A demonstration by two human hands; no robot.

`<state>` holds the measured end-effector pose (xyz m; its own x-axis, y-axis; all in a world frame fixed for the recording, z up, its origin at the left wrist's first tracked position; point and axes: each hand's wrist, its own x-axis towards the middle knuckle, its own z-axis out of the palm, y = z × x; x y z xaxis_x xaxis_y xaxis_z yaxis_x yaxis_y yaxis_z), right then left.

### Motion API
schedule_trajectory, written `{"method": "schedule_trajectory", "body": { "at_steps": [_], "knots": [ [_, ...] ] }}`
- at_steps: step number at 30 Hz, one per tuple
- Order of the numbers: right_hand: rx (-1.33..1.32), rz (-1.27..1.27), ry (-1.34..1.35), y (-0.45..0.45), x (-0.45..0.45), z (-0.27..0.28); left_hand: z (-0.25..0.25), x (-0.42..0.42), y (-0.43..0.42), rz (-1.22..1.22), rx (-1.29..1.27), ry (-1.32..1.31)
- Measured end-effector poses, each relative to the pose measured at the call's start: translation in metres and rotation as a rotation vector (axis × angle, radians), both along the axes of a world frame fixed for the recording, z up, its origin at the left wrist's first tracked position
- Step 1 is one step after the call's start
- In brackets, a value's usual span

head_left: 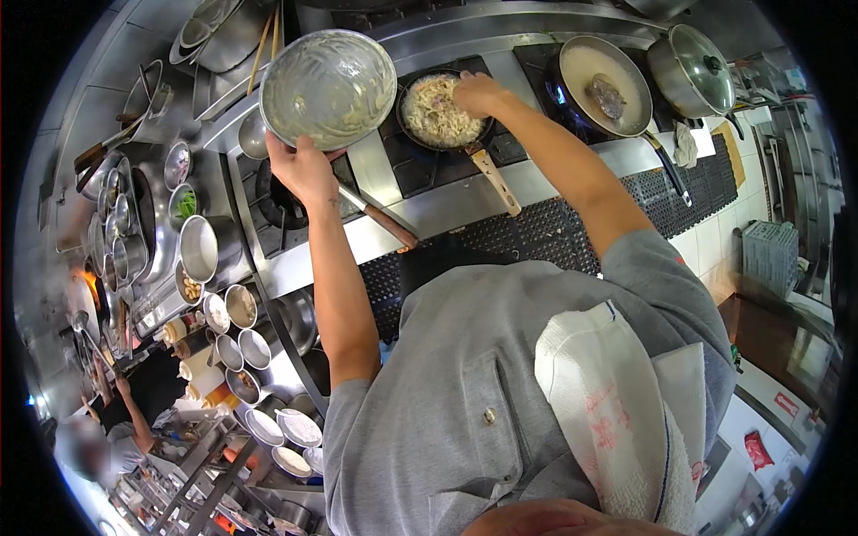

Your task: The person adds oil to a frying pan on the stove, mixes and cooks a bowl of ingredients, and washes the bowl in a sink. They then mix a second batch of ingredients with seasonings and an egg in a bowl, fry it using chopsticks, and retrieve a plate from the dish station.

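My left hand (306, 174) grips the near rim of a metal mixing bowl (329, 89), tilted so that its inside, smeared with pale batter, faces me. My right hand (480, 94) is over the right side of a small frying pan (487, 165), fingers curled down at a pale shredded mixture (436, 116) spread across it. Whatever lies between those fingertips is hidden. Below the bowl, a wooden-handled tool (390, 225) sticks out over the stove's front edge; its far end is covered.
Right of my right arm, a larger pan (585, 67) holds pale liquid and a dark piece of food over a blue flame. Beyond it stands a lidded pot (693, 71). Metal bowls of ingredients (186, 204) line the left counter. Another person (134, 420) works at lower left.
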<state>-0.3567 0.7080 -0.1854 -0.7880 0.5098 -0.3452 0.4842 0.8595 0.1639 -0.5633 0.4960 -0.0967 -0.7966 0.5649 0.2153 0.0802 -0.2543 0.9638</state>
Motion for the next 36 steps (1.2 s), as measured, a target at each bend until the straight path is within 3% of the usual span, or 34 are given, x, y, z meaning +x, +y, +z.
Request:
{"method": "schedule_trajectory", "body": {
  "at_steps": [2,6,9,11,12,19,23,25,26,28,30,32,33,34,36],
  "knots": [
    [-0.185,-0.016,-0.146,-0.005,-0.006,0.004,0.018,0.01,-0.005,-0.01,-0.073,-0.112],
    [-0.219,-0.094,-0.044,0.004,-0.009,0.002,0.015,0.007,-0.009,0.003,-0.071,-0.122],
    [-0.193,-0.018,0.051,0.008,-0.018,-0.011,0.014,0.003,-0.007,0.001,-0.034,-0.101],
    [-0.36,0.089,-0.016,0.02,-0.037,-0.028,0.02,0.006,-0.01,-0.002,-0.041,-0.109],
    [-0.236,0.073,0.197,0.013,-0.035,-0.03,0.022,0.006,-0.012,-0.005,-0.052,-0.102],
    [-0.116,0.005,-0.053,0.027,-0.012,-0.006,0.031,0.014,-0.021,0.003,-0.107,-0.105],
    [-0.129,-0.076,0.115,0.032,-0.005,-0.001,0.034,0.026,-0.029,-0.012,-0.146,-0.097],
    [-0.411,-0.213,0.65,0.025,0.007,0.018,0.031,0.036,-0.03,-0.047,-0.137,-0.077],
    [-0.413,-0.243,0.668,0.021,0.013,0.012,0.028,0.043,-0.031,-0.05,-0.18,-0.056],
    [-0.689,-0.351,1.077,0.023,0.027,0.012,0.035,0.07,-0.024,-0.054,-0.19,-0.075],
    [-1.233,-0.639,1.417,0.002,0.065,0.037,0.029,0.097,-0.017,-0.105,-0.256,-0.068],
    [-1.574,-0.598,1.812,-0.035,0.152,0.065,0.024,0.165,0.001,-0.261,-0.285,-0.063],
    [-1.673,-0.623,1.862,-0.052,0.191,0.078,0.025,0.196,-0.001,-0.306,-0.321,-0.058],
    [-1.577,-0.589,2.005,-0.073,0.226,0.085,0.029,0.233,0.003,-0.339,-0.334,-0.058],
    [-1.529,-0.643,2.048,-0.11,0.317,0.101,0.049,0.316,0.005,-0.474,-0.406,-0.006]
  ]
}}
